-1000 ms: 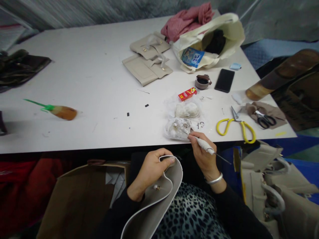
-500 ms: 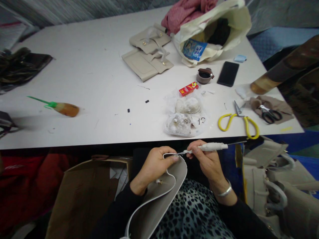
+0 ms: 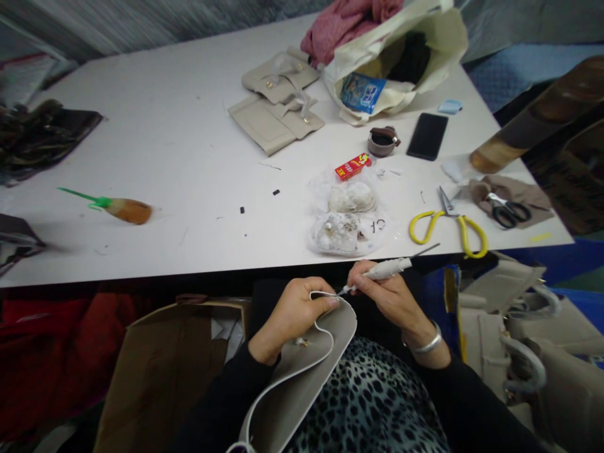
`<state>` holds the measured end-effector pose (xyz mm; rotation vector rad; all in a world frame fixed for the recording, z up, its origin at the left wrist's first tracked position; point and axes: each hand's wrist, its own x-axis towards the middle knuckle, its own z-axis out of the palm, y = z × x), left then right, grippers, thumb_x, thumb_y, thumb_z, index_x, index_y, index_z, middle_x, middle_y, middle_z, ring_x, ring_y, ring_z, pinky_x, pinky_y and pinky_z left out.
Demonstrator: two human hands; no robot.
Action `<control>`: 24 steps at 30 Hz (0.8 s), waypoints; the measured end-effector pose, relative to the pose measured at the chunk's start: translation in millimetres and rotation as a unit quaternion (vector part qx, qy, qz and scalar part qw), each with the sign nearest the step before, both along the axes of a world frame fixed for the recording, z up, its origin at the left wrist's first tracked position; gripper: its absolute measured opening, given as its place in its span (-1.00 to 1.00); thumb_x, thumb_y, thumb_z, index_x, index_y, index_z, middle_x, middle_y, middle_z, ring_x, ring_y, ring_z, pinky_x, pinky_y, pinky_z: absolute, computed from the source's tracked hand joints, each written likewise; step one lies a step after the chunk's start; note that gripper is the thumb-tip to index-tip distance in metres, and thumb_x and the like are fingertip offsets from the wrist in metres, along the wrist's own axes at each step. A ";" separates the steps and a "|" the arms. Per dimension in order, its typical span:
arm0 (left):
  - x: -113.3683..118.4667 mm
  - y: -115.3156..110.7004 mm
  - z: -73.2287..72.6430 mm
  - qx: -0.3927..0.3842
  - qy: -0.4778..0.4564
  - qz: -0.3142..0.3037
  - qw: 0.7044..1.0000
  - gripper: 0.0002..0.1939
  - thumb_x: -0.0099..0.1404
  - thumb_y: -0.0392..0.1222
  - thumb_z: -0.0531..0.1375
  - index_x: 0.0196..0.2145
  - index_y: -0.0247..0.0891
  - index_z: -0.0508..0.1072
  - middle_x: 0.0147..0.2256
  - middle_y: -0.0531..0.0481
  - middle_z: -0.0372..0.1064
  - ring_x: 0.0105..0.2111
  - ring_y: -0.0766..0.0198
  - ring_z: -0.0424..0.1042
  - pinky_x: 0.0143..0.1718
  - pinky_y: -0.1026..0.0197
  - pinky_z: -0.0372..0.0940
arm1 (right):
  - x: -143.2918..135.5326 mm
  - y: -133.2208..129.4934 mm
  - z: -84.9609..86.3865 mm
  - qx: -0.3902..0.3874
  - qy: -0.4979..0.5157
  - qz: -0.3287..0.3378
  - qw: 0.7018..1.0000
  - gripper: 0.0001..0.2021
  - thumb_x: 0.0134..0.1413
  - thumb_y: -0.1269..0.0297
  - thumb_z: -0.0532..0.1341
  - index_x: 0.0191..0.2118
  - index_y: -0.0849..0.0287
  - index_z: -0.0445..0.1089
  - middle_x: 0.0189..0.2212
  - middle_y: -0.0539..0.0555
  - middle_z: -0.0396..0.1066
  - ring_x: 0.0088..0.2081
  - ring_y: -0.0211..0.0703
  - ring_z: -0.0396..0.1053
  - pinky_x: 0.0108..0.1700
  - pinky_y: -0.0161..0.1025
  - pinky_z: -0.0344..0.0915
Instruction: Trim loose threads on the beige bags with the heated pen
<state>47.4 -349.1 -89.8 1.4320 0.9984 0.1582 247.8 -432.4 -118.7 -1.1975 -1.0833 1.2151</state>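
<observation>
My left hand is closed on the upper corner of a beige handbag, thumb on top, pinching its edge. The bag rests slanting over my lap, with a small gold fitting on its flap. Between the thumb and fingers of my right hand is an awl-like tool with a white wrapped handle. Its fine tip meets the bag's edge beside my left thumb, and a thin metal rod sticks out of the other end. Whether the tip pierces the edge I cannot tell.
On the white table lie yellow-handled scissors, black-handled scissors, plastic bags of pale material, a phone and a glue bottle. More beige bags are piled at my right; a cardboard box stands left.
My right hand has moved slightly left, bringing the tool closer to the bag's edge, and the tool's rear end now tilts more upward. My left hand keeps its hold.
</observation>
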 end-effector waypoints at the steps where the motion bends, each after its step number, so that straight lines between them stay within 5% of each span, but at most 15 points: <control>1: -0.1 0.2 -0.8 -0.007 -0.008 -0.003 1.000 -0.86 0.14 -0.12 0.35 -0.42 -0.25 0.61 -0.39 -0.01 0.56 -0.34 0.17 0.47 -0.25 0.18 0.27 | 3.2 3.1 2.3 0.004 0.000 0.027 1.000 -0.73 0.44 0.07 0.26 -0.26 0.12 0.51 -0.39 -0.01 0.44 -0.33 -0.20 0.40 -0.25 -0.26 0.33; 8: -1.3 -2.3 -7.1 -0.029 -0.033 -0.026 0.999 -0.89 0.10 -0.15 0.35 -0.44 -0.25 0.60 -0.41 -0.01 0.55 -0.34 0.16 0.46 -0.23 0.17 0.26 | 5.8 9.9 14.8 0.055 -0.059 0.118 0.990 -0.66 0.44 0.04 0.25 -0.32 0.14 0.51 -0.37 0.01 0.41 -0.32 -0.18 0.36 -0.26 -0.23 0.28; 14: -1.7 -0.6 -5.3 -0.014 -0.018 0.021 1.000 -0.86 0.12 -0.12 0.35 -0.45 -0.26 0.60 -0.43 -0.03 0.52 -0.37 0.17 0.43 -0.28 0.18 0.24 | -22.1 -8.6 5.6 0.011 -0.022 -0.085 0.996 -0.72 0.44 0.09 0.26 -0.30 0.11 0.53 -0.42 0.00 0.47 -0.39 -0.18 0.42 -0.34 -0.25 0.34; 19: -5.5 3.4 -5.4 -0.027 -0.004 0.068 0.997 -0.83 0.06 -0.11 0.37 -0.49 -0.28 0.59 -0.51 0.00 0.46 -0.45 0.24 0.35 -0.35 0.21 0.19 | -22.2 -1.5 -2.8 0.052 -0.040 -0.313 0.947 -0.78 0.45 0.10 0.26 -0.21 0.07 0.54 -0.37 0.01 0.52 -0.35 -0.16 0.48 -0.30 -0.23 0.44; 24: -14.4 6.8 -9.6 -0.051 -0.031 0.148 0.987 -0.78 0.04 -0.08 0.42 -0.46 -0.30 0.56 -0.53 0.04 0.41 -0.49 0.29 0.29 -0.41 0.24 0.14 | -9.9 17.9 -8.6 0.076 -0.168 -0.310 0.933 -0.84 0.45 0.15 0.26 -0.08 0.09 0.53 -0.19 0.08 0.56 -0.16 -0.06 0.54 -0.03 -0.09 0.48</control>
